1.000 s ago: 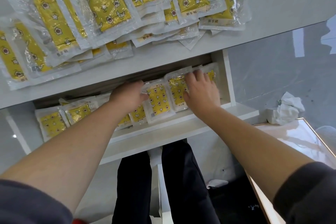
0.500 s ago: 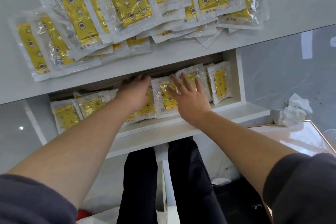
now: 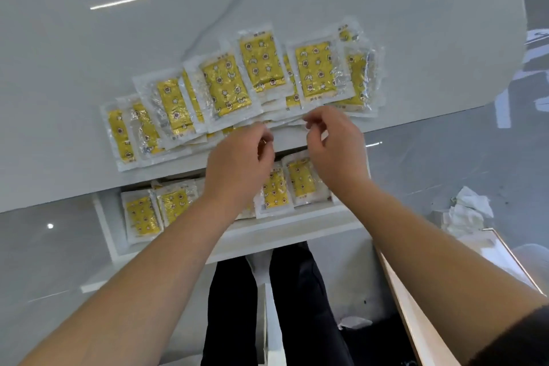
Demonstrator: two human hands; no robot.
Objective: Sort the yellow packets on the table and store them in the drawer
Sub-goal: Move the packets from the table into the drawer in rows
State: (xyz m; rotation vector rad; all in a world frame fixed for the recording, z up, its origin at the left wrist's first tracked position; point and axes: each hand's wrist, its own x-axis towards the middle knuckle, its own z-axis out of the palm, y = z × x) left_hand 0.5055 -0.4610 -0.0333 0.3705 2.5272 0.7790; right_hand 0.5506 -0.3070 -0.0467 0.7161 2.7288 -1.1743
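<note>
**Fingers curled by the packets**

Your left hand has its fingers loosely curled and holds nothing. Your right hand curls at the heap's near edge, and I cannot tell if it pinches a packet. At least ten packets overlap on the table. Four more show in the open drawer. Both hands hover side by side, backs up, above the table's near edge.
</note>
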